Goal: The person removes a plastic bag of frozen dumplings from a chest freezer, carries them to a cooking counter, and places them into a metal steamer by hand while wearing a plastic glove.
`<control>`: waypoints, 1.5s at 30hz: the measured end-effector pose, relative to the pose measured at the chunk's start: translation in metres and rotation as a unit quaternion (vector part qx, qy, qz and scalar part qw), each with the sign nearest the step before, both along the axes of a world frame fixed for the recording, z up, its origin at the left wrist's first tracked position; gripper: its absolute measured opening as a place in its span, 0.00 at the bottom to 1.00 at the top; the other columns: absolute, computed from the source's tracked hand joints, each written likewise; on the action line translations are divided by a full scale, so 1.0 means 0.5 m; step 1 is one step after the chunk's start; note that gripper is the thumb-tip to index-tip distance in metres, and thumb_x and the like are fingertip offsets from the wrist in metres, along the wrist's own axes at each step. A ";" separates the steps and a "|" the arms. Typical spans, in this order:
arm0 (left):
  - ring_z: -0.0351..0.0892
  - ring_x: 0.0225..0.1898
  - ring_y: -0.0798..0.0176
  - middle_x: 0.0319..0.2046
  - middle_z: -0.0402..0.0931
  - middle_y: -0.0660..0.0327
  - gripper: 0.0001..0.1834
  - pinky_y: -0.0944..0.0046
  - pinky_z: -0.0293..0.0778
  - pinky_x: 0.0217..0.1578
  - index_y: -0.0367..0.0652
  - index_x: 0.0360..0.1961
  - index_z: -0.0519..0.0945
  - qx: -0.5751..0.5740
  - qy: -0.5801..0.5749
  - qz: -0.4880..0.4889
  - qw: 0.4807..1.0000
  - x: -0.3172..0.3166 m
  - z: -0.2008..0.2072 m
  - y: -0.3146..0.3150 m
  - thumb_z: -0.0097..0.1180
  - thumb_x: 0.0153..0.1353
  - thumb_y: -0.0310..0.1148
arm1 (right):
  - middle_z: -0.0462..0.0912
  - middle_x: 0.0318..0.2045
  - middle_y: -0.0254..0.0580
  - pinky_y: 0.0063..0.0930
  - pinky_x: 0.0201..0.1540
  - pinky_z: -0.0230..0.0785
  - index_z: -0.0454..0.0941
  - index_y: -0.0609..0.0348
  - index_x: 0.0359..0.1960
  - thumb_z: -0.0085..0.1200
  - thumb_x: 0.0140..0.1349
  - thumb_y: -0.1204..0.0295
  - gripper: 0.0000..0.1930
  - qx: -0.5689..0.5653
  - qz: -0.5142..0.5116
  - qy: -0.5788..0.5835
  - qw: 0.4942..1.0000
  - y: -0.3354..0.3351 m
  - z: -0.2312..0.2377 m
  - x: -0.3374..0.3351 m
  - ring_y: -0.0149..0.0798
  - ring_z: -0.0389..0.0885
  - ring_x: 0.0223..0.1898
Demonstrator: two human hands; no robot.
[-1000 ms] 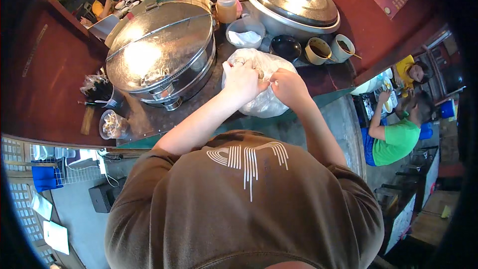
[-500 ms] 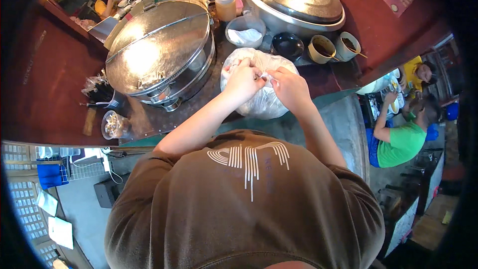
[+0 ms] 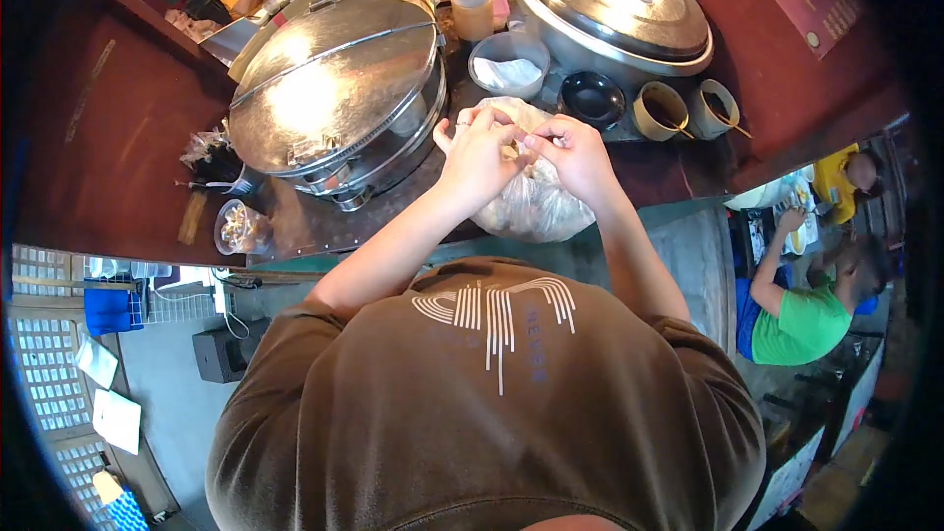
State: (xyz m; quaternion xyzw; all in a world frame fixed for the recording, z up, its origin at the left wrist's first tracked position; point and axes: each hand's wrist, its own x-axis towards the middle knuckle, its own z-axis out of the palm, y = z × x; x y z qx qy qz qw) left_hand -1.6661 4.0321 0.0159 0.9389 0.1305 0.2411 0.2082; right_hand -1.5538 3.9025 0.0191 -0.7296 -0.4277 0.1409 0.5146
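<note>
A full, rounded plastic bag (image 3: 539,205) of thin, whitish clear film sits at the counter's front edge, close to my body. My left hand (image 3: 482,155) lies over its top left side, fingers curled and pinching at the gathered film. From the right, my right hand (image 3: 572,159) has its thumb and fingertips pressed together on the same gathered top. The fingertips of both hands nearly meet there. What the bag contains is not clear through the film.
A large round metal pot with a hinged lid (image 3: 339,79) stands left, a lidded pot (image 3: 619,5) behind right. Nearby are a squeeze bottle (image 3: 472,10), a clear tub (image 3: 508,64), a black bowl (image 3: 591,100), two cups of dark sauce (image 3: 661,110) and a plastic cup (image 3: 242,228). Other people sit beyond.
My left hand's fingers have shifted over the bag top, and both hands still pinch the film. The whole view has swung slightly, so the counter things appear further right.
</note>
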 end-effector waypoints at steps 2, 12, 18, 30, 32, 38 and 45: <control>0.66 0.53 0.61 0.42 0.73 0.71 0.11 0.42 0.52 0.51 0.59 0.32 0.84 0.024 0.036 0.003 0.999 -0.002 0.004 0.012 0.68 0.45 0.41 | 0.79 0.28 0.37 0.24 0.34 0.64 0.82 0.64 0.30 0.60 0.57 0.72 0.07 0.006 -0.010 0.005 1.000 0.001 -0.009 0.002 0.29 0.73 0.30; 0.65 0.55 0.62 0.42 0.74 0.73 0.06 0.39 0.50 0.54 0.60 0.29 0.85 -0.018 0.061 0.010 0.998 -0.002 0.001 0.029 0.67 0.48 0.41 | 0.81 0.25 0.42 0.27 0.34 0.67 0.83 0.62 0.31 0.62 0.54 0.69 0.08 0.008 -0.023 0.056 0.998 -0.004 -0.040 0.030 0.33 0.77 0.30; 0.63 0.57 0.59 0.45 0.72 0.68 0.09 0.34 0.49 0.55 0.58 0.28 0.85 -0.016 0.053 0.066 0.996 -0.003 -0.027 0.018 0.68 0.46 0.45 | 0.82 0.25 0.38 0.24 0.38 0.66 0.83 0.63 0.30 0.60 0.56 0.73 0.06 0.075 -0.011 0.158 0.984 0.002 -0.039 0.035 0.28 0.75 0.31; 0.52 0.66 0.53 0.51 0.70 0.64 0.08 0.19 0.37 0.54 0.56 0.25 0.85 -0.096 0.110 -0.010 0.989 -0.010 -0.022 -0.015 0.65 0.42 0.42 | 0.78 0.32 0.38 0.35 0.42 0.66 0.80 0.55 0.28 0.62 0.49 0.73 0.04 0.016 -0.108 -0.165 0.980 0.011 -0.029 0.032 0.42 0.75 0.38; 0.51 0.67 0.52 0.53 0.69 0.65 0.08 0.18 0.37 0.53 0.57 0.27 0.86 -0.117 0.130 -0.007 0.984 -0.008 -0.020 -0.009 0.65 0.43 0.42 | 0.75 0.37 0.37 0.43 0.45 0.61 0.79 0.52 0.27 0.62 0.46 0.73 0.06 -0.001 -0.155 -0.229 0.961 0.002 -0.009 0.004 0.45 0.71 0.45; 0.50 0.68 0.50 0.58 0.68 0.64 0.10 0.18 0.37 0.53 0.58 0.29 0.87 -0.112 0.122 -0.015 0.986 -0.020 -0.021 -0.003 0.65 0.44 0.43 | 0.76 0.44 0.35 0.46 0.49 0.54 0.83 0.49 0.22 0.63 0.44 0.69 0.03 0.005 -0.119 -0.275 0.954 -0.033 -0.030 -0.059 0.43 0.68 0.54; 0.47 0.69 0.53 0.60 0.66 0.67 0.11 0.20 0.38 0.54 0.57 0.29 0.88 -0.066 0.123 -0.018 0.990 -0.041 -0.035 -0.009 0.65 0.45 0.45 | 0.78 0.43 0.34 0.48 0.49 0.56 0.85 0.51 0.26 0.63 0.47 0.66 0.06 -0.027 -0.131 -0.180 0.975 -0.025 -0.068 -0.070 0.42 0.67 0.55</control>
